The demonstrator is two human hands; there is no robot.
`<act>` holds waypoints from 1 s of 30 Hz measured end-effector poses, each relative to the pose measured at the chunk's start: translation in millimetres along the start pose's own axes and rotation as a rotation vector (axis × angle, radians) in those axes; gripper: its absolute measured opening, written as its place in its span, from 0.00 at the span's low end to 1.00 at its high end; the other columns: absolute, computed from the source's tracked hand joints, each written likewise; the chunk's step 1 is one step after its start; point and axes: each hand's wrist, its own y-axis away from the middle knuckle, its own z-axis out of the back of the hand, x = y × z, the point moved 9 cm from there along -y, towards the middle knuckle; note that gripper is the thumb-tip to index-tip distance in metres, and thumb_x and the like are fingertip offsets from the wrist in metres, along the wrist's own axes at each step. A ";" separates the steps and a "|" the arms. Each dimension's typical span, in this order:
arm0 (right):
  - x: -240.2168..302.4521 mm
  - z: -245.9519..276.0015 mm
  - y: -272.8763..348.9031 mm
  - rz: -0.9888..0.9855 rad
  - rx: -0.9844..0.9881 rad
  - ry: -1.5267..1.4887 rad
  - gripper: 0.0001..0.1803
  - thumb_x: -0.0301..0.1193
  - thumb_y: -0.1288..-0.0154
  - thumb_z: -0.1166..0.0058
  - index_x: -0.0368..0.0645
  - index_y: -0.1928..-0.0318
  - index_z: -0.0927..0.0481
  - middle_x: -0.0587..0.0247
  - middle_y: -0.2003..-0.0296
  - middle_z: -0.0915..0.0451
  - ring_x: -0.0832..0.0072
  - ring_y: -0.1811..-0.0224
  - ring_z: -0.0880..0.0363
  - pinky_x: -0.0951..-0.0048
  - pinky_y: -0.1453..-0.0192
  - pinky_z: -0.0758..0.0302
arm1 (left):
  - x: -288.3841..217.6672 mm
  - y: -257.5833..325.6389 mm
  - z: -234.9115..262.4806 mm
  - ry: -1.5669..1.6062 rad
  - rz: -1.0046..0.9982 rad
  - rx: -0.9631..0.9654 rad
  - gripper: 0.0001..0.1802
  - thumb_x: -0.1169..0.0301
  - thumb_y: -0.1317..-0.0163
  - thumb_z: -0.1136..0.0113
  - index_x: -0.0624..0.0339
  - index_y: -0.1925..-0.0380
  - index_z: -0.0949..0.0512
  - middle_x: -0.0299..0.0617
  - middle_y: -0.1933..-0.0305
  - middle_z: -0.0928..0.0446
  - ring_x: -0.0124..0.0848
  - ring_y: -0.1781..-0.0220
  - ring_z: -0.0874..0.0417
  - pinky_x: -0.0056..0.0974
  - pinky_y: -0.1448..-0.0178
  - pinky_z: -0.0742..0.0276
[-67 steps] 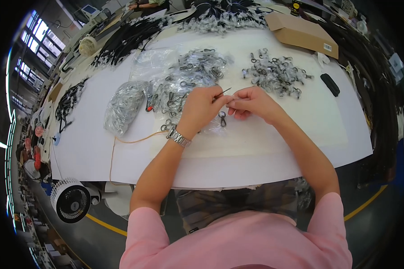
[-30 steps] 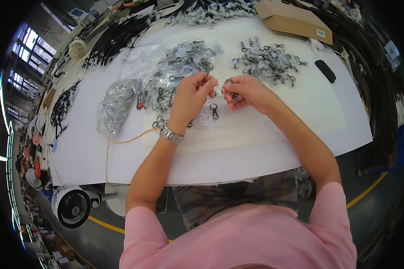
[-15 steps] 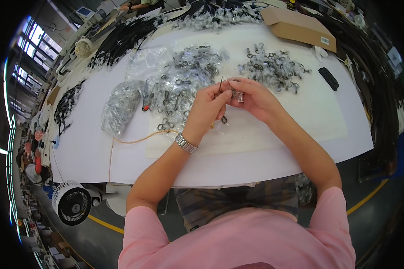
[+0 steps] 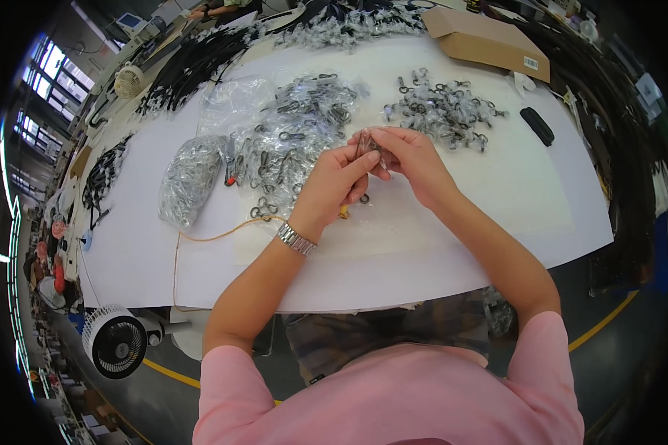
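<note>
Both hands meet over the middle of the white table. My left hand point(image 4: 332, 178) and my right hand point(image 4: 416, 159) are closed, their fingertips pinching a small plastic-wrapped metal hook point(image 4: 371, 146) between them. Fingers cover much of it. A thin dark point shows by the left fingertips, and a yellow piece point(image 4: 344, 211) pokes out below the left palm; I cannot tell whether they are one tool. Left of the hands spreads a heap of dark metal snap hooks point(image 4: 292, 136) in clear plastic. Beyond the right hand lies a looser pile of wrapped metal hooks point(image 4: 453, 115).
A stuffed clear plastic bag point(image 4: 191, 182) sits at left beside a red-tipped tool point(image 4: 230, 180). An orange cord point(image 4: 230, 233) runs over the table point(image 4: 423, 274). Far right are a cardboard box point(image 4: 490, 48) and a black case point(image 4: 537, 126). A fan point(image 4: 116, 343) stands lower left.
My fingers have drawn closer together around the wrapped hook, and the right fingertips have moved slightly left and curled over it. The thin point now shows less.
</note>
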 end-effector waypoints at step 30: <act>12.2 20.7 2.7 -0.085 -0.078 -0.113 0.20 0.40 0.20 0.47 0.38 0.41 0.18 0.58 0.43 0.14 0.73 0.42 0.17 0.68 0.34 0.23 | -15.2 -2.2 9.9 -0.099 0.032 0.005 0.12 0.67 0.24 0.40 0.64 0.50 0.20 0.42 0.58 0.13 0.17 0.71 0.22 0.21 0.77 0.41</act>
